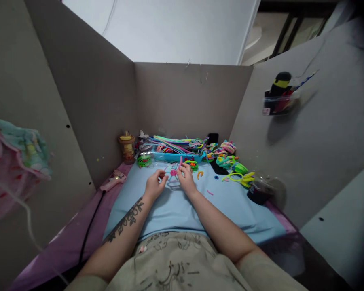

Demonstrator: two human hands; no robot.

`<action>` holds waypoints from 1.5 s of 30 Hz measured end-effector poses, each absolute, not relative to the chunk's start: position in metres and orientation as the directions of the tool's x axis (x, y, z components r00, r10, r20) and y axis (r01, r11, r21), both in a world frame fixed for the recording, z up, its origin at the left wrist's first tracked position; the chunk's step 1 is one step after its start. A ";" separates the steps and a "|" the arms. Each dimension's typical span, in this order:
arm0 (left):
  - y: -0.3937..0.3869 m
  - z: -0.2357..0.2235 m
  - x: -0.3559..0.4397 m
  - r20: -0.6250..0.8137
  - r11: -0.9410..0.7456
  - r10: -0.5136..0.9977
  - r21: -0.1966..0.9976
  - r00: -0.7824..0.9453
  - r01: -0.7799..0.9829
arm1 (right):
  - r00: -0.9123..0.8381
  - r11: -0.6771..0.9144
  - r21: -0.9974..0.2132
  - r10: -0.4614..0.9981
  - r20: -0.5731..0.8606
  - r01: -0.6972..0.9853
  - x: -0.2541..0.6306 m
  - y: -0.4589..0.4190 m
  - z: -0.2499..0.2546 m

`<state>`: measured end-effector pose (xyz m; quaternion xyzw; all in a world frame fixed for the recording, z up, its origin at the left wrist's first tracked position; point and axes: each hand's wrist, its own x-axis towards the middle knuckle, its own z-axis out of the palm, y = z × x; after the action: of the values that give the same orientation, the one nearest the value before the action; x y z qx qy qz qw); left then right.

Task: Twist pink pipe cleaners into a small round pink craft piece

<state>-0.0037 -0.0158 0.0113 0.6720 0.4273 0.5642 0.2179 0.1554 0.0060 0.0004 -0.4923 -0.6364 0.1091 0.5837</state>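
Just above the middle of the light blue cloth (176,214), a small pink pipe-cleaner figure (173,172) with thin, pale strands sits between my hands. My right hand (186,181) is closed on it, thumb and fingers pinching beside an upright pink stem (180,161). At the figure's other side, my left hand (155,185) has its fingertips pinched together on what looks like one of the thin strands. Fine detail at the fingertips is too small to make out. To the right lie an orange curled piece (199,174) and a short pink piece (210,192).
Behind my hands stands a blue tray (182,158) heaped with colourful pipe cleaners. Finished-looking fuzzy pieces (227,161) cluster at the right, near a dark round container (261,193). A pink glue gun (113,180) with a black cord lies left. Grey panels (194,101) enclose the table.
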 end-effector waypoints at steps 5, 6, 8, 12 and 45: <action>-0.021 0.011 0.005 0.555 -0.547 0.830 0.783 0.065 0.296 | 0.133 0.515 -0.718 0.762 0.633 0.469 0.150 0.001 0.002; -0.020 0.011 0.006 0.556 -0.547 0.829 0.788 0.057 0.284 | 0.118 0.519 -0.716 0.766 0.632 0.467 0.149 0.000 0.002; -0.018 0.011 0.006 0.546 -0.538 0.837 0.806 0.040 0.247 | 0.094 0.526 -0.714 0.771 0.630 0.463 0.147 -0.001 0.002; -0.015 0.010 0.004 0.511 -0.501 0.860 0.844 0.001 0.193 | 0.073 0.537 -0.723 0.779 0.623 0.435 0.145 -0.001 0.001; -0.008 0.005 -0.010 0.508 -0.488 0.859 0.776 0.062 0.399 | 0.360 0.565 -0.787 0.701 0.616 0.246 0.197 0.022 0.011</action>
<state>-0.0105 -0.0080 0.0053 0.6934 0.4533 0.5132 0.2242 0.1969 0.0218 0.0106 -0.4369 -0.5420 0.1625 0.6992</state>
